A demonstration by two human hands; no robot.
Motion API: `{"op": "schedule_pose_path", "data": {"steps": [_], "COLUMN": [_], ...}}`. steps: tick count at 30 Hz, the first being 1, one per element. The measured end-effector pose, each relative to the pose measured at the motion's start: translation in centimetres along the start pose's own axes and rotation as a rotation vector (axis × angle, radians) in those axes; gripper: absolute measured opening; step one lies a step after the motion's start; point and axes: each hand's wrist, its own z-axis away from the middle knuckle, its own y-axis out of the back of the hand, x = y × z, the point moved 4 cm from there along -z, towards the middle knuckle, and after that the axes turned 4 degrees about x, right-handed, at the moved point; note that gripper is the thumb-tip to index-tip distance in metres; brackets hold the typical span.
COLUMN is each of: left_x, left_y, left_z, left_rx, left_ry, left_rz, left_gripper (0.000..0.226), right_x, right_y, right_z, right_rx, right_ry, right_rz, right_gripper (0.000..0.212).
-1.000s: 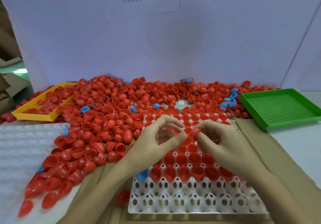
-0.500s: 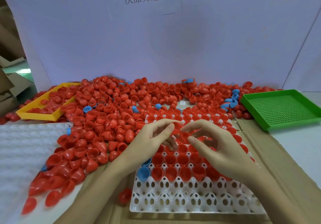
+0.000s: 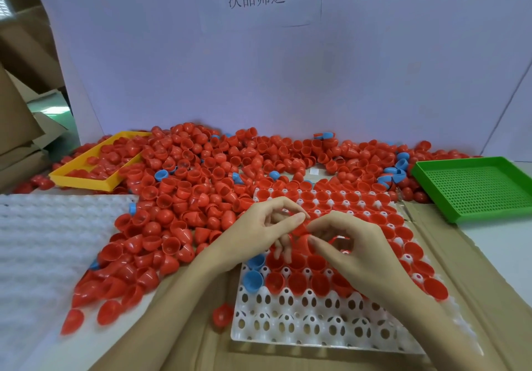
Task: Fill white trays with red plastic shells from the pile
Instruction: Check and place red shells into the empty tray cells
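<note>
Both hands over white tray [image 3: 316,333]. Right hand [image 3: 354,251] pinches red shell [image 3: 302,242] between thumb and forefinger; left hand [image 3: 259,235] grip pinches same shell's upper edge. Pile [image 3: 187,186] lies left, behind.

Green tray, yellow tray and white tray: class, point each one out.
green tray [image 3: 472,191], head view, perforated floor.
yellow tray [image 3: 82,182], head view, near rim.
white tray [image 3: 316,337], head view, empty front row.

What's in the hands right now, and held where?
Right hand pinches a red shell by its rim over the white tray. Left hand touches it; its grip is unclear.
</note>
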Motion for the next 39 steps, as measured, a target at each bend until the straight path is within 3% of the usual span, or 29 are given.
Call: {"op": "schedule_pose_path", "data": {"steps": [3, 8, 11, 15, 22, 26, 29, 33, 39], "left_x": [-0.2, -1.2, -1.6, -1.7, -1.9, -2.7, -4.7, -5.9, -6.1], "left_y": [1.4, 5.5, 6.9, 7.0, 7.2, 8.3, 8.9, 9.2, 9.7], "left_z": [-0.5, -0.4, -0.1, -0.2, -0.2, 0.1, -0.4, -0.7, -0.9], "left_rx": [0.094, 0.538, 0.684, 0.702, 0.763, 0.787, 0.582, 0.407, 0.478], "left_ry": [-0.028, -0.119, -0.145, -0.163, -0.207, -0.148, 0.023, 0.115, 0.133], "left_rz": [-0.004, -0.017, -0.003, -0.047, -0.253, -0.714, -1.005, -1.050, -1.050], "left_gripper": [0.036, 0.040, 0.044, 0.044, 0.031, 0.012, 0.037, 0.042, 0.022], "right_x": [-0.6, -2.7, -3.8, -4.4, -4.8, -4.4, -3.8, -2.9, -1.7], "right_y": [-0.4, -2.8, -4.3, -5.3, -5.5, -4.9, -3.7, -2.1, -1.3], "right_z": [0.1, 0.7, 1.0, 1.3, 1.5, 1.1, -0.2, -2.1, -3.2], "right_rx": [-0.036, -0.259, -0.397, -0.500, -0.488, -0.444, -0.392, -0.338, -0.260], "right_ry": [0.013, 0.058, 0.102, 0.109, 0.102, 0.089, 0.092, 0.069, 0.055], "right_rz": [-0.018, -0.070, -0.048, -0.018, -0.043, -0.052, 0.005, 0.034, 0.059], "right_gripper": [0.013, 0.008, 0.008, 0.016, 0.020, 0.020, 0.020, 0.026, 0.018]}}
